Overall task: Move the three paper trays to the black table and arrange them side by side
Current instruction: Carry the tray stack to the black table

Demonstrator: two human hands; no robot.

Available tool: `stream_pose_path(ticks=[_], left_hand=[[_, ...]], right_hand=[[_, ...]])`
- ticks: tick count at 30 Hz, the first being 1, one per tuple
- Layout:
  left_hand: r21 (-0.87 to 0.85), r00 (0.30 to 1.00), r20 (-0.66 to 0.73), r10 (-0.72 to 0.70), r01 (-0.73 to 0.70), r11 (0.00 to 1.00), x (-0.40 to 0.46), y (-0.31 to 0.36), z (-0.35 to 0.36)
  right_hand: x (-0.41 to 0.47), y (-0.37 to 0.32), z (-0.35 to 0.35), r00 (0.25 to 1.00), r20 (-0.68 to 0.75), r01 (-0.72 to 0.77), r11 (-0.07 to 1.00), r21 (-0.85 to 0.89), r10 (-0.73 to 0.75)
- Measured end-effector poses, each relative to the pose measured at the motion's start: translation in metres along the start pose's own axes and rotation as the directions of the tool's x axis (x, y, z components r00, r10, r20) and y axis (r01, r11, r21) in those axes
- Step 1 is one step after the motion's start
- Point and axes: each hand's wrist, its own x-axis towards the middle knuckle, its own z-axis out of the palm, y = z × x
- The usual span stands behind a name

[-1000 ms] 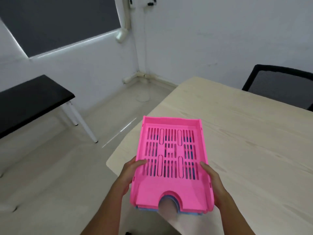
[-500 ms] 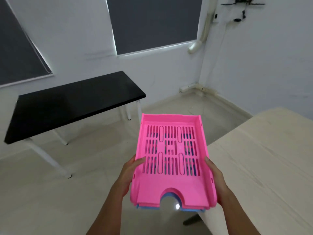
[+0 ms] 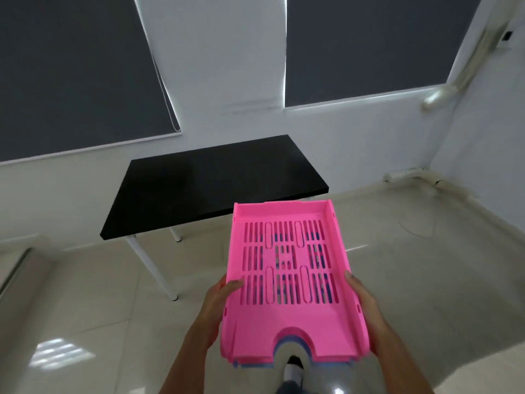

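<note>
I carry a nested stack of paper trays in front of me, above the floor. The top one is a pink slotted tray point(image 3: 289, 317); a blue tray edge point(image 3: 284, 344) shows beneath it at the front notch and through the slots. My left hand point(image 3: 220, 305) grips the stack's left side, thumb on the pink tray's floor. My right hand point(image 3: 362, 305) grips the right side. The black table point(image 3: 199, 186) stands ahead against the wall, its top bare, just beyond the stack's far edge.
The black table's white legs point(image 3: 150, 268) stand on a glossy tiled floor point(image 3: 85, 322). Two windows with dark blinds point(image 3: 71, 75) fill the wall behind. A white pipe point(image 3: 437, 95) and skirting conduit point(image 3: 403, 174) run at the right corner. My foot point(image 3: 294, 365) shows below the stack.
The view has swung left from the wooden table, which is now out of sight. The black table has come to the centre and closer. Both hands keep the same hold on the stack.
</note>
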Motion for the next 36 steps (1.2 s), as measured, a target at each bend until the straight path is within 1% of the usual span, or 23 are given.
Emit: stream_pose_path(ticks=[6, 11, 13, 16, 23, 29, 33, 35, 36], left_hand=[[-0.022, 0.994, -0.105, 0.033, -0.036, 0.999, 0.101, 0.055, -0.034], [-0.06, 0.984, -0.171, 0.049, -0.06, 0.996, 0.168, 0.1, -0.049], [-0.06, 0.983, -0.178, 0.049, -0.061, 0.996, 0.189, 0.116, -0.056], [-0.124, 0.981, -0.191, 0.026, -0.05, 0.991, 0.222, 0.129, -0.071], [-0.222, 0.981, -0.188, -0.037, -0.006, 0.975, 0.312, 0.154, -0.104], [-0.239, 0.976, -0.206, -0.066, 0.015, 0.971, 0.395, 0.177, -0.142], [-0.215, 0.976, -0.199, -0.091, 0.047, 0.975, 0.438, 0.193, -0.165], [-0.208, 0.977, -0.202, -0.071, 0.028, 0.978, 0.455, 0.202, -0.178], [-0.217, 0.976, -0.206, -0.07, 0.024, 0.976, 0.463, 0.206, -0.182]], right_hand=[[0.13, -0.057, 0.046, 0.996, 0.078, -0.03, 0.998, -0.063, 0.034], [0.215, -0.101, 0.075, 0.991, 0.135, -0.012, 0.996, -0.088, 0.024], [0.243, -0.116, 0.088, 0.988, 0.153, -0.018, 0.994, -0.105, 0.034], [0.281, -0.129, 0.105, 0.98, 0.196, -0.019, 0.992, -0.124, 0.043], [0.377, -0.155, 0.14, 0.983, 0.168, -0.048, 0.987, -0.155, 0.074], [0.456, -0.173, 0.179, 0.979, 0.169, -0.088, 0.988, -0.129, 0.11], [0.503, -0.18, 0.202, 0.983, 0.117, -0.126, 0.983, -0.136, 0.142], [0.522, -0.18, 0.211, 0.983, 0.085, -0.153, 0.979, -0.133, 0.165], [0.53, -0.178, 0.216, 0.978, 0.099, -0.171, 0.976, -0.133, 0.184]])
